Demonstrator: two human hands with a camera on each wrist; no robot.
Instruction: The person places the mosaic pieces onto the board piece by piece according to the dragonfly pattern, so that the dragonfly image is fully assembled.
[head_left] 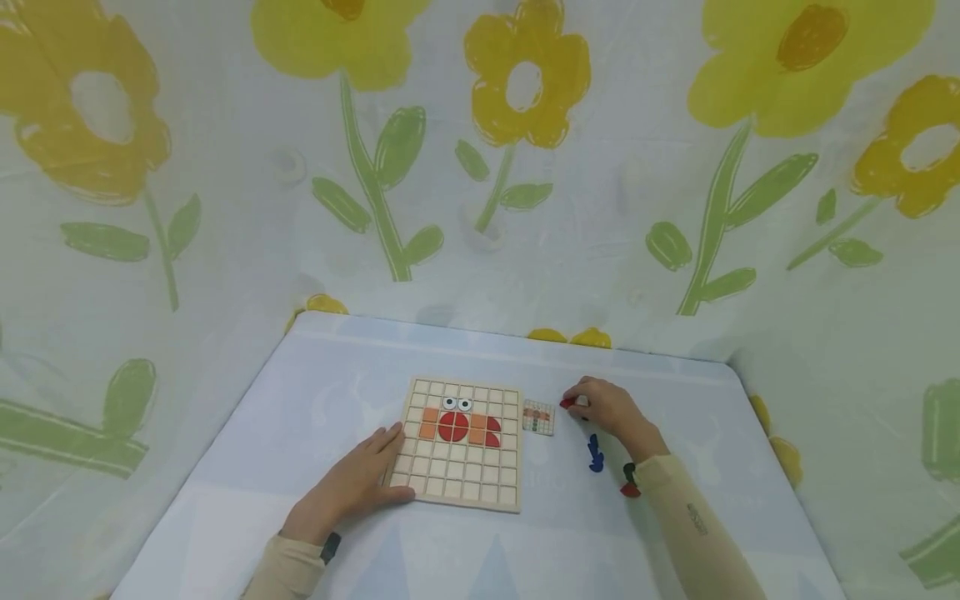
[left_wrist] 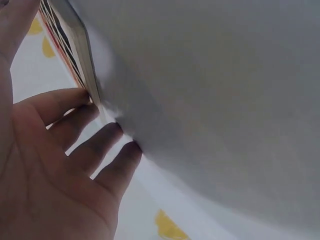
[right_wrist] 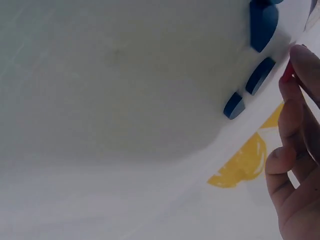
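Observation:
A square wooden grid board (head_left: 457, 492) lies on the table, partly filled with tiles. Two eye tiles (head_left: 457, 405) sit above a red circle of quarter tiles (head_left: 453, 427), with orange tiles (head_left: 428, 423) to either side and red quarter tiles (head_left: 492, 432) at the right. My left hand (head_left: 358, 477) rests against the board's left side, fingers extended along the edge and thumb near the lower corner. Right of the board, my right hand (head_left: 611, 410) pinches a small red piece (right_wrist: 288, 72) between thumb and fingers. Close by stands a small printed pattern card (head_left: 538, 417).
Several blue pieces (head_left: 596, 454) lie in a row just below my right hand. Nearer my right forearm are a dark green piece (head_left: 629, 472) and a red one (head_left: 630, 491). A flower-printed curtain (head_left: 585, 208) rises behind the pale table (head_left: 337, 358).

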